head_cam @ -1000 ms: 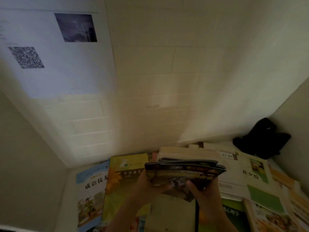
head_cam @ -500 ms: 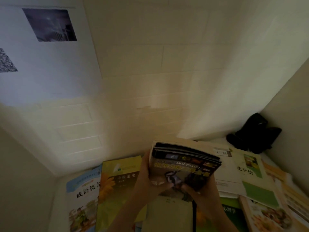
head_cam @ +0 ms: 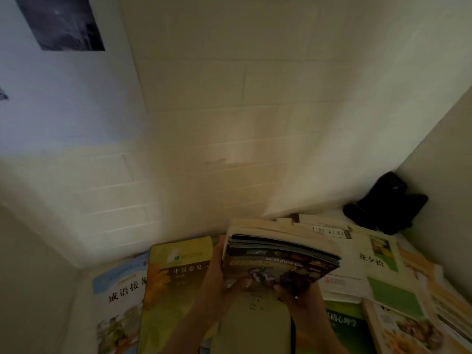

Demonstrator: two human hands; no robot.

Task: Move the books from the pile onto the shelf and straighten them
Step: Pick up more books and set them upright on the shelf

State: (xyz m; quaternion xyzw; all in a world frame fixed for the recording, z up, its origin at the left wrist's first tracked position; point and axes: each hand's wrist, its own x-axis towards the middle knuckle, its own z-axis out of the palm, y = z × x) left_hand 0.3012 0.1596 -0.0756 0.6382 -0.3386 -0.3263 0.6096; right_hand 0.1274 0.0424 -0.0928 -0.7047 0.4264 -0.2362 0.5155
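Note:
Both my hands hold a small stack of books (head_cam: 278, 259) above the pile: a dark-covered book in front, a cream one behind. My left hand (head_cam: 217, 274) grips the stack's left edge with the thumb on the dark cover. My right hand (head_cam: 293, 297) grips its lower right corner from below. Under them the pile lies flat: a yellow-green book (head_cam: 176, 282), a blue-and-white book (head_cam: 120, 300), a white-and-green book (head_cam: 375, 267), a dark green book (head_cam: 344, 325) and a plain beige book (head_cam: 252, 325).
A white tiled wall (head_cam: 242, 123) rises straight ahead, with side walls closing in left and right. A black object (head_cam: 385, 203) sits in the far right corner. A dark picture (head_cam: 61, 24) hangs on a pale poster at upper left.
The held stack has risen and tilted more upright, toward the wall. The view has shifted to the right, and both hands keep their hold.

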